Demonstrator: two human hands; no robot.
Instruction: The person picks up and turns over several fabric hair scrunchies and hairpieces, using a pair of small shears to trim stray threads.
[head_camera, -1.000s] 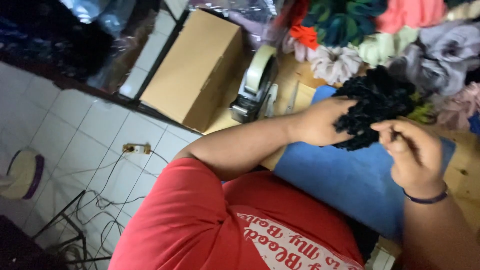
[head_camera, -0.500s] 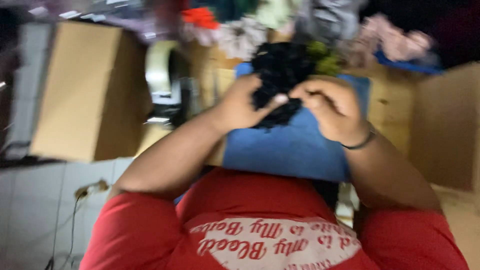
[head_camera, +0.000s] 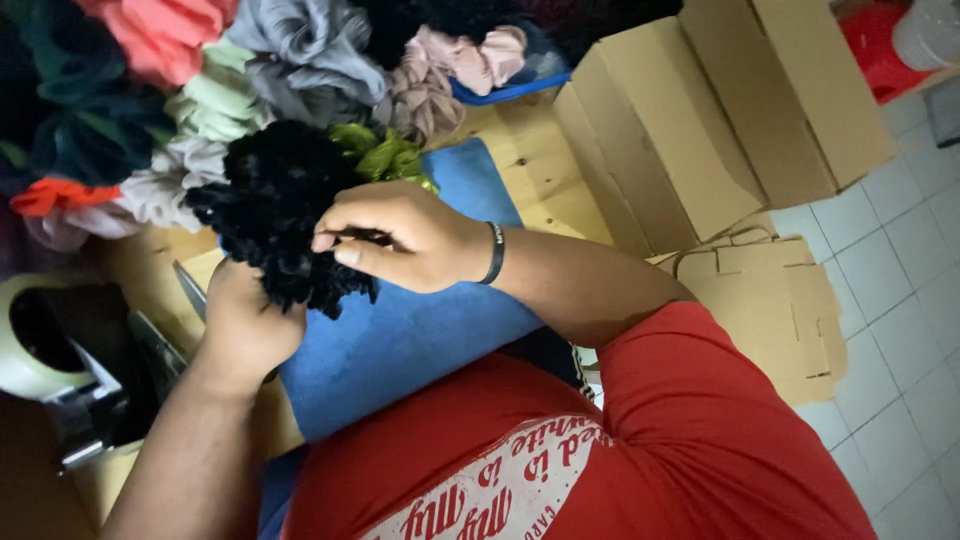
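Starting at the left edge, a tape dispenser (head_camera: 45, 350) with a pale green round roll and a dark metal frame sits on the wooden table (head_camera: 520, 190). Just right of it, a thin metal blade (head_camera: 190, 290) lies flat; its handle is hidden behind the left hand.

The left hand (head_camera: 245, 325) cups the underside of a black ruffled bundle (head_camera: 275, 215) of soft, crinkled fabric. Its fingers are buried in the folds, so their exact curl cannot be told, but the palm presses against the fabric and supports it. The bundle is held just above a blue cloth mat (head_camera: 400, 340), smooth and rectangular, which covers the table in front of the red shirt (head_camera: 640, 450).

The right hand (head_camera: 400, 240) rests on the bundle's right side, fingers (head_camera: 335, 245) curled shut and pinching a fold of the black fabric. A dark band (head_camera: 494, 253) circles the wrist.

Behind the hands, a heap of gathered fabric pieces (head_camera: 290, 50) in pink, grey, pale green, teal and orange crowds the far side of the table; a bright green piece (head_camera: 385, 160) touches the bundle's upper edge.

Further right, a brown cardboard box (head_camera: 720, 110) with open flaps stands at the table's end, and flat cut cardboard sheets (head_camera: 780, 310) lie below it over the white tiled floor (head_camera: 900, 300).
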